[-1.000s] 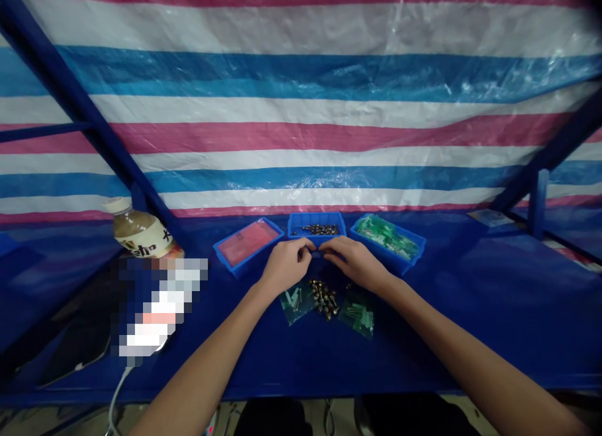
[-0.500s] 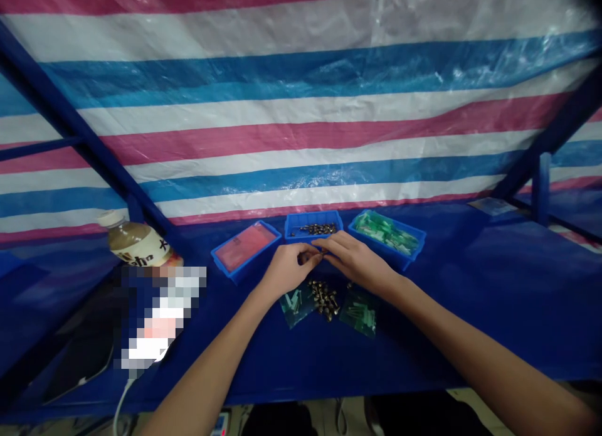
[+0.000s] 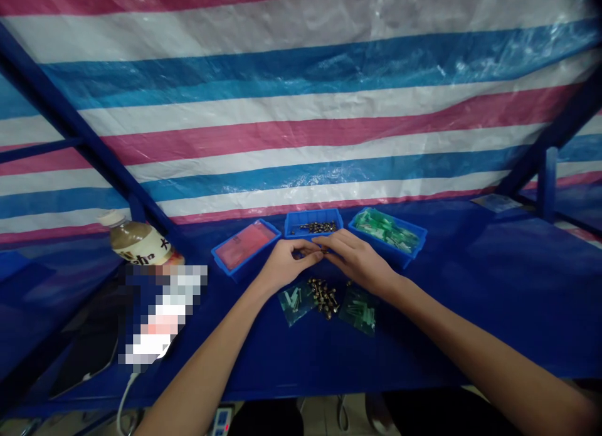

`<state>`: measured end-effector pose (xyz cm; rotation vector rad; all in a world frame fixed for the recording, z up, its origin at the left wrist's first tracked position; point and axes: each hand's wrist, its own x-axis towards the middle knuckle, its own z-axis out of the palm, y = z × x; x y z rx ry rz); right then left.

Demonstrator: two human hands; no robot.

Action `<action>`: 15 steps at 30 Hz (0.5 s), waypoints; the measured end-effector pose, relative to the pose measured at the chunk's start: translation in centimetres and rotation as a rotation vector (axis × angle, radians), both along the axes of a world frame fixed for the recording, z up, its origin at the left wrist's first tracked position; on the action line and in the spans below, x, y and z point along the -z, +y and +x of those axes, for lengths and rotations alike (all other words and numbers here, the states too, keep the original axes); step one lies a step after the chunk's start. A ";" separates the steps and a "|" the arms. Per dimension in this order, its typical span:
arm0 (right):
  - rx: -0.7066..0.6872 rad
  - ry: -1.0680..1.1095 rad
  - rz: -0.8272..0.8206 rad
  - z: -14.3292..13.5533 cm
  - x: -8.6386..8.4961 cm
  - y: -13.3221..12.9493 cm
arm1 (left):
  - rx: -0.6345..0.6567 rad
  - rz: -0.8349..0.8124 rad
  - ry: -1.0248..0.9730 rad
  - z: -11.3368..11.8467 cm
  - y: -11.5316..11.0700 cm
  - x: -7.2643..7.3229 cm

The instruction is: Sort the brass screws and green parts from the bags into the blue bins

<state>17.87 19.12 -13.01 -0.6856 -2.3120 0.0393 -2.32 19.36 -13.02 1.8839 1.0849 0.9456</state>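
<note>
Fingertips of my left hand (image 3: 289, 260) and my right hand (image 3: 355, 257) meet above the table, in front of the middle blue bin (image 3: 314, 215). Both are closed in a pinch around something small and dark, too small to make out. Just below them lies a pile of brass-coloured metal pieces (image 3: 323, 298). On its left is a small clear bag (image 3: 295, 303) of pale pins or screws. A second such bag (image 3: 358, 313), looking greenish, lies to its right. More small metal pieces sit in the middle bin.
A blue bin with red sheets (image 3: 247, 244) stands left of the middle one. The right blue bin holds green bags (image 3: 388, 229). Farther left are a drink bottle (image 3: 136, 241), a dark flat device (image 3: 89, 345) and a white cable (image 3: 123, 401). A striped tarp (image 3: 301, 135) hangs behind.
The left fingers have straightened a little and the thumb has shifted slightly. Both hands stay together in the same place; the things on the table have not moved.
</note>
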 end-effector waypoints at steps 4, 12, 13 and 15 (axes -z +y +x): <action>-0.006 0.012 -0.037 0.1 0.1 0.0 | -0.016 -0.009 -0.004 -0.1 0.3 0.5; 0.121 0.132 -0.352 -0.3 -0.7 -0.2 | -0.180 0.048 -0.074 0.2 0.3 0.6; 0.122 0.137 -0.381 -0.4 -0.7 -0.2 | -0.179 0.057 -0.063 0.3 0.2 0.6; 0.129 0.154 -0.416 -0.6 -0.7 -0.3 | -0.176 0.078 -0.032 0.5 0.0 0.6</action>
